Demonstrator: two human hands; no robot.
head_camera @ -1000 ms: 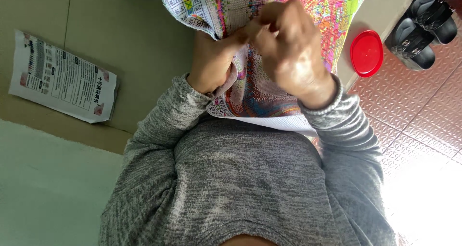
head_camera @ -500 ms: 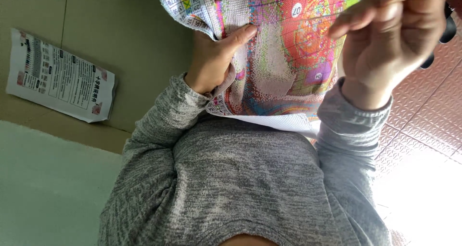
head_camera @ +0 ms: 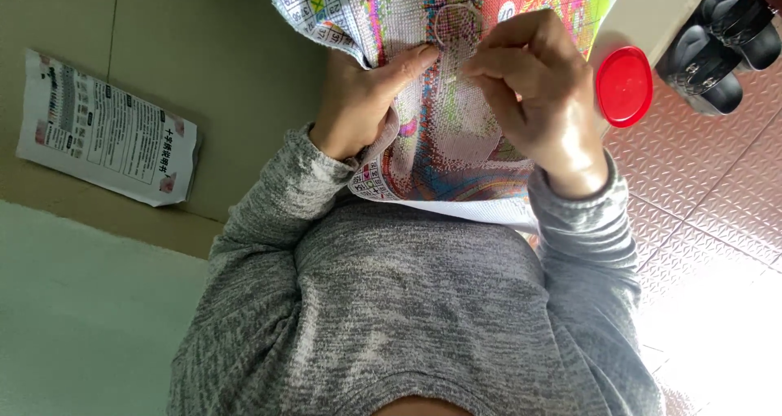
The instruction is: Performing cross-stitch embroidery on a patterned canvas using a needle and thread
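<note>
Head view: two hands stitching a colourful cross-stitch cloth [head_camera: 456, 131] on the lap.
Left hand [head_camera: 358, 107] pinches the cloth edge; right hand [head_camera: 529, 90] fingers pinch a needle, barely visible. Keeping the fabric taut likely helps.

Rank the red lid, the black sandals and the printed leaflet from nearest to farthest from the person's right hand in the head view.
From the right hand, which pinches at the cross-stitch cloth:
1. Red lid, just beside the hand, on the pale surface's edge.
2. Black sandals, beyond the lid, on the red floor.
3. Printed leaflet, far across, past the left hand.
</note>
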